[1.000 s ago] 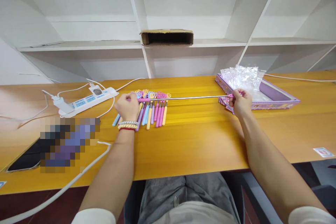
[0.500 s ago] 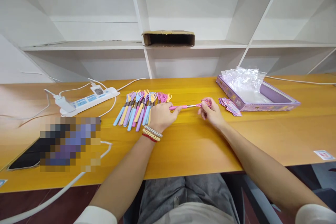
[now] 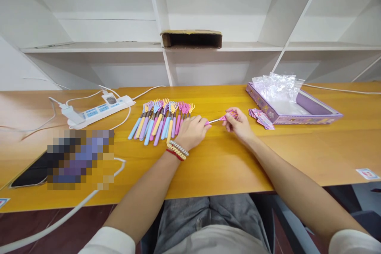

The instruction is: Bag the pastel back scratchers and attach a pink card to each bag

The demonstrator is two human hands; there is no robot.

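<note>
A pink-handled stick with a metal shaft (image 3: 214,120) and a pink claw-like head lies between my hands. My left hand (image 3: 192,131), with bracelets on its wrist, is closed round the pink handle. The fingers of my right hand (image 3: 238,124) pinch the pink head, which they partly cover. Left of my left hand, several similar sticks (image 3: 159,123) with blue, yellow, purple and pink handles lie in a bunch, claw heads toward the shelf. Several small pink printed packets (image 3: 262,119) lie to the right of my right hand.
A purple box tray (image 3: 303,119) holds clear plastic bags (image 3: 278,89) at the right. At the left are a white power strip (image 3: 102,112) with cables and a black device (image 3: 29,172) beside a blurred patch. A cardboard box (image 3: 192,40) sits on the white shelf behind.
My left hand has shifted right along the handle, covering more of it. The stick is tilted a little more. The view has shifted slightly.
</note>
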